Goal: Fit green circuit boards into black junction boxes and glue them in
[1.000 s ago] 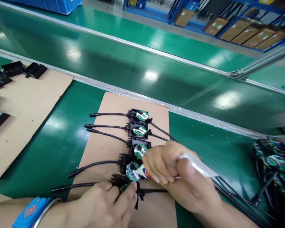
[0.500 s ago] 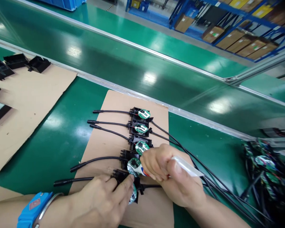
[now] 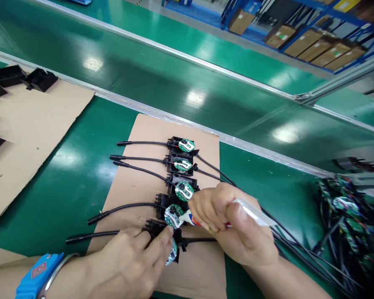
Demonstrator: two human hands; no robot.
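Observation:
A column of several black housings with round green circuit boards point(image 3: 183, 165) and black cables lies on a cardboard sheet point(image 3: 137, 191). My right hand point(image 3: 237, 226) is closed round a white glue tube point(image 3: 255, 211), whose nozzle touches the fourth board point(image 3: 172, 215). My left hand point(image 3: 134, 261) pinches the nearest housing point(image 3: 156, 227); its board point(image 3: 172, 253) stands tilted up under my fingertips. A blue wrist strap point(image 3: 34, 274) and a metal bangle sit on my left wrist.
A second cardboard sheet point(image 3: 34, 124) at the left carries empty black housings point(image 3: 39, 79). A heap of wired green boards point(image 3: 345, 211) lies at the right. Behind runs a green conveyor belt point(image 3: 174, 79) with metal rails; shelves of cartons point(image 3: 314, 39) stand beyond.
My left fingers have tipped the nearest board up on edge. The tube's nozzle stays at the fourth board, and the view has shifted slightly.

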